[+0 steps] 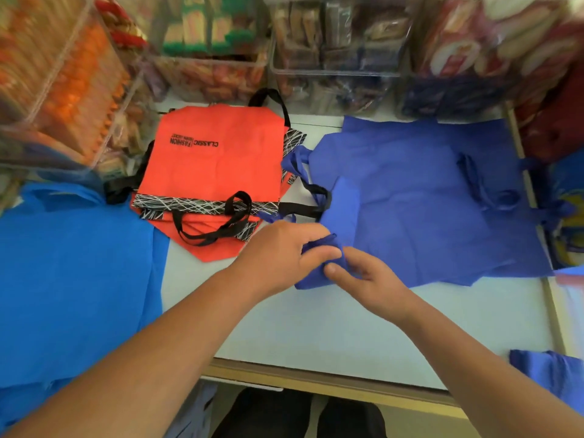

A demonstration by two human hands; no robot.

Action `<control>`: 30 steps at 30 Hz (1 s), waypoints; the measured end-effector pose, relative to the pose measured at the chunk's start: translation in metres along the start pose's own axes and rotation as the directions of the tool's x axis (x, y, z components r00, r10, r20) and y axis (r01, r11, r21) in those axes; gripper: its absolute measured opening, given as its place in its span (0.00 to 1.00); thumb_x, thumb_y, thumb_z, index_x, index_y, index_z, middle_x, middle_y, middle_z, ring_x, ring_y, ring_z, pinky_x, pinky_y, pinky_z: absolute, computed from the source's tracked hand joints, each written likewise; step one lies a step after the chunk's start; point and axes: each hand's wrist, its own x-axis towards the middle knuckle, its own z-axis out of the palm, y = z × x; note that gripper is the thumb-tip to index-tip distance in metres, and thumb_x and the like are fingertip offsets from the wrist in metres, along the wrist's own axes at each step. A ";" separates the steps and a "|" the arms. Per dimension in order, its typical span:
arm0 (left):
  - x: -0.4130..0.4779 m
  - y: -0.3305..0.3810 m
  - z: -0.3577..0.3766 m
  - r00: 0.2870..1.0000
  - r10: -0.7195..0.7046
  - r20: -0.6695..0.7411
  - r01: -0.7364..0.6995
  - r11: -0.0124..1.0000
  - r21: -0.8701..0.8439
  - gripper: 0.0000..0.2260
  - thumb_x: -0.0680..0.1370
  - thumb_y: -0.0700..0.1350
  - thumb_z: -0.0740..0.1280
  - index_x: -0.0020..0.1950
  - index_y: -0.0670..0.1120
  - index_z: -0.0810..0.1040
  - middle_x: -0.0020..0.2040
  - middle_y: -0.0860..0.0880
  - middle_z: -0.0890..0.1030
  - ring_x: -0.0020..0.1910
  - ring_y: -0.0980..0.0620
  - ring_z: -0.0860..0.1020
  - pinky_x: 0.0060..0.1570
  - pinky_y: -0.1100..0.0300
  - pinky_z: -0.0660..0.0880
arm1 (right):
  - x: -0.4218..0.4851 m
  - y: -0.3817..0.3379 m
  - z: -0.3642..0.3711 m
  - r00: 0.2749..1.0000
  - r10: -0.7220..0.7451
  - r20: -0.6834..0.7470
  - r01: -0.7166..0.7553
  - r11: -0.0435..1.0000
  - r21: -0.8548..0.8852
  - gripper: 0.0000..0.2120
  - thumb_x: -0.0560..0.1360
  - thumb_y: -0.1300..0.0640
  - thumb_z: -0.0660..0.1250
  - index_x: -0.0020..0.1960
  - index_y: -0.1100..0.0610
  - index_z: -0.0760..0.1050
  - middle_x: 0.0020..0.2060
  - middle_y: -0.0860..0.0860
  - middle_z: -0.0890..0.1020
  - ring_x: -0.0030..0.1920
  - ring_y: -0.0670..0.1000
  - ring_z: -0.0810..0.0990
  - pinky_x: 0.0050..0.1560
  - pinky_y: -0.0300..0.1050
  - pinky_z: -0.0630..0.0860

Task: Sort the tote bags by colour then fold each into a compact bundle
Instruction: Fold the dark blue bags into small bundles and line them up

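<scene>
The clear bins (331, 42) along the back were smeared with blur, their packets unreadable. The bright blue bag (72, 279) ran off the left edge, and the left forearm (142, 358) covered its near part. The left hand (278, 254) and right hand (366, 279) hid the bunched corner of the indigo bag (410, 200). Under the top orange bag (215, 159) only slivers of others showed, and its smaller print was too fine to read. A blue-violet piece (546, 371) was cut by the right edge.

One bright-blue bag (72, 273) — at least two red bags (215, 165), three indigo bags (410, 200)
</scene>
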 end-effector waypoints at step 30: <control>0.028 -0.057 0.121 0.997 0.055 -0.063 -0.023 0.908 0.419 0.13 0.78 0.51 0.72 0.60 0.50 0.77 0.67 0.50 0.76 0.67 0.47 0.72 0.67 0.47 0.72 | 0.112 0.057 -0.062 0.894 0.332 -0.302 -0.434 0.812 -0.391 0.13 0.81 0.36 0.60 0.60 0.41 0.71 0.46 0.43 0.81 0.43 0.51 0.78 0.39 0.47 0.77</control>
